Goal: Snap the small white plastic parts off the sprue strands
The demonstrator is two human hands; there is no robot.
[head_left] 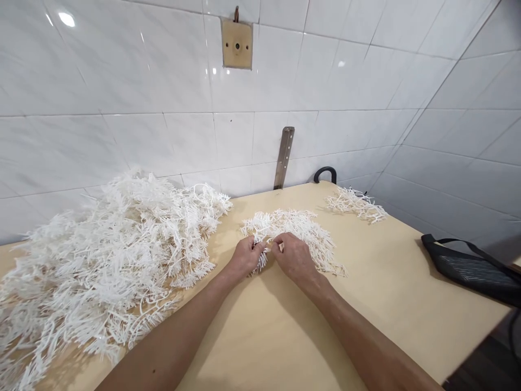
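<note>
Over the tabletop [407, 282], I'm apparently teasing a white plastic sprig [261, 263]
My left hand [245, 257] pinches it, right hand [296, 258] seemingly its end; next likely needs a steady grip

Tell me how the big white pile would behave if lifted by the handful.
The big white pile is probably light for its bulk: thin strands with many gaps. Its spiky branches look entangled, so neighbouring pieces would likely drag along. It seems unlikely to roll, being spread loosely across the table.

Leftmost on table [399, 271]: strand heap [122, 244]
</note>
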